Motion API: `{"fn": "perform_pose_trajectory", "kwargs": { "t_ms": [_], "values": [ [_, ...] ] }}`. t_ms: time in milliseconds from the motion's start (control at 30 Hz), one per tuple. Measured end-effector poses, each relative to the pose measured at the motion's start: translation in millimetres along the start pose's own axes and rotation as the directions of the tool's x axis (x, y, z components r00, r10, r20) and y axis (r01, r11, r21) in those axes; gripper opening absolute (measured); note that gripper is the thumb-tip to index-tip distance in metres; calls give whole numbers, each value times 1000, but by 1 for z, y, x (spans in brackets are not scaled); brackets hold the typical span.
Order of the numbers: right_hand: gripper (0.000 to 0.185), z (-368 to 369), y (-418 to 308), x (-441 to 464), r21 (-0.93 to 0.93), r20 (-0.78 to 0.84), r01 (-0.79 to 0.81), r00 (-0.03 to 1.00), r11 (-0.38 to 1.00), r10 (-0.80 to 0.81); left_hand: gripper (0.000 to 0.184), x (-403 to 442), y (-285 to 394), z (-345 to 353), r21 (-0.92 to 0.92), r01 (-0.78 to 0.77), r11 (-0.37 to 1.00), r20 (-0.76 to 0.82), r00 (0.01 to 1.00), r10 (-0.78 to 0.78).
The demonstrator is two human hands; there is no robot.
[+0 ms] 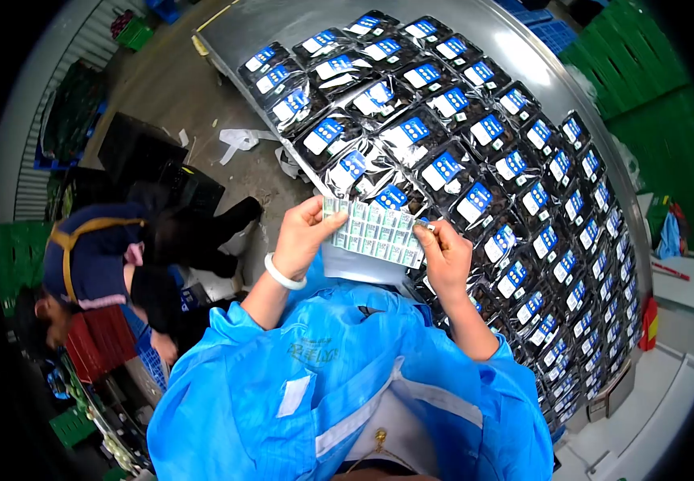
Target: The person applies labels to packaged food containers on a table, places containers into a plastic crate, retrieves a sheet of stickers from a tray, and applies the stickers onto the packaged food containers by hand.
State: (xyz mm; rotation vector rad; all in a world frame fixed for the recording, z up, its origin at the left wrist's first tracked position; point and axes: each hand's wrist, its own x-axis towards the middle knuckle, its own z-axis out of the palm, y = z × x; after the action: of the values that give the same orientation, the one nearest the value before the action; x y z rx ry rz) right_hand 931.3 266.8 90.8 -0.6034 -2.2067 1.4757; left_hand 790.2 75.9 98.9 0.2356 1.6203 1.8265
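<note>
Between my hands is a sheet of small green-and-white stickers [373, 232], set out in rows and held up in front of my chest. My left hand [305, 232] grips its left edge between thumb and fingers. At the sheet's right edge, my right hand [445, 252] is pinched closed; a small piece, perhaps one sticker, shows at its fingertips. Just beyond the sheet lie black plastic-wrapped packs [411, 136] with blue-and-white labels. Many bear a small white sticker near the label.
The packs cover a metal table [251, 24] in rows, ahead and to the right. A co-worker [98, 256] bends over at the left, near a red crate [100, 341]. Green crates [635, 96] are stacked at the far right. White plastic scraps [243, 143] lie on the floor.
</note>
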Motion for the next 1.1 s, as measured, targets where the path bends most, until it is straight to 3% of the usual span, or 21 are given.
{"fn": "perform_pose_trajectory", "kwargs": {
  "t_ms": [167,267,300,400,433,467,533,567,667,700,767,867,933,1000,1033,1067,1100],
  "values": [
    [17,33,4,0,253,-129,-107,981,962,143,14,61,1,-19,91,-62,994,103,993,52],
    [18,55,10,21,121,-120,-204,969,971,218,13,109,5,-40,181,-99,979,183,981,65],
    [19,60,16,29,115,-21,-352,934,929,357,12,121,16,-43,219,-97,971,198,979,53],
    [32,83,3,72,-163,-247,-151,963,975,107,12,168,36,-72,437,-166,884,322,946,19],
    [48,86,-2,85,-249,-228,-137,970,959,79,11,185,36,-83,498,-256,828,398,916,44],
    [50,91,-1,100,-368,-206,-45,978,929,-34,12,197,49,-85,539,-284,793,452,892,13],
    [50,108,-5,123,-427,-84,4,996,904,-43,14,223,52,-92,530,-304,792,508,861,-10],
    [47,120,-6,130,-398,-67,-63,997,915,40,13,233,54,-94,515,-317,797,549,835,-23],
    [34,144,4,141,-484,-154,29,981,874,-118,11,247,67,-92,535,-365,762,628,775,-70],
    [32,149,4,141,-483,-171,-4,981,876,-89,11,249,69,-91,492,-304,816,639,763,-101],
    [27,159,4,139,-475,-190,-41,980,879,-57,10,259,66,-97,523,-329,786,655,745,-124],
    [21,174,11,140,-567,-290,77,913,820,-286,13,270,61,-99,539,-336,773,655,744,-133],
    [16,174,6,141,-729,-196,206,851,652,-487,15,275,60,-99,551,-317,772,642,752,-150],
    [17,165,-15,139,-724,-240,202,823,660,-515,13,284,56,-99,498,-274,823,633,763,-130],
    [21,164,-11,139,-653,-441,190,692,733,-572,10,296,57,-106,508,-259,822,630,762,-149],
    [20,155,-13,134,-611,-543,78,683,788,-489,9,302,67,-107,525,-241,816,598,787,-152],
    [19,144,-20,130,-237,-755,-64,640,969,-143,11,315,73,-116,530,-260,807,593,794,-134]
  ]
}}
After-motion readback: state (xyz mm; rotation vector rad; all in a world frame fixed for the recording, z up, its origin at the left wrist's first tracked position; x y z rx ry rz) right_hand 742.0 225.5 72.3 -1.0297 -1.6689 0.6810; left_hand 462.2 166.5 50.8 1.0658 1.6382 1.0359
